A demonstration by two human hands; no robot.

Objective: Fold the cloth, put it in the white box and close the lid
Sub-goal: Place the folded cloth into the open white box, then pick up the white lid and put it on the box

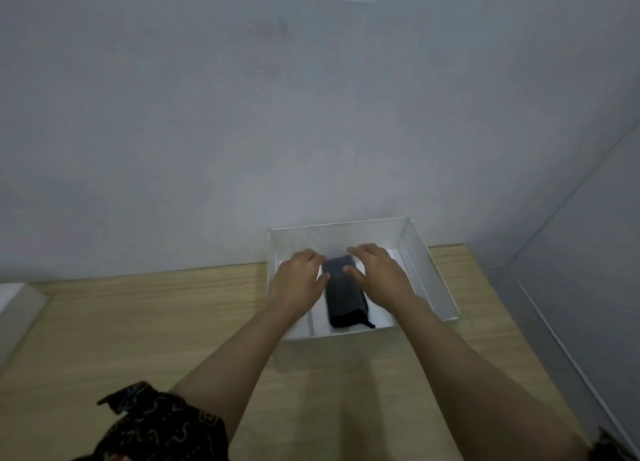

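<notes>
An open white box (430, 276) stands on the wooden table against the wall. A dark grey folded cloth (345, 297) lies lengthwise on the box floor, with a short dark tag sticking out at its near end. My left hand (298, 282) and my right hand (378, 274) reach into the box and flank the far end of the cloth. Their fingers are spread and curved down, and both thumbs rest on the cloth's top edges. Neither hand closes around the cloth.
The wooden table (138, 322) stretches to the left and front of the box. A white flat object (12, 299), cut off by the frame, lies at the table's far left. A grey wall rises right behind the box. Patterned dark sleeves show at the bottom.
</notes>
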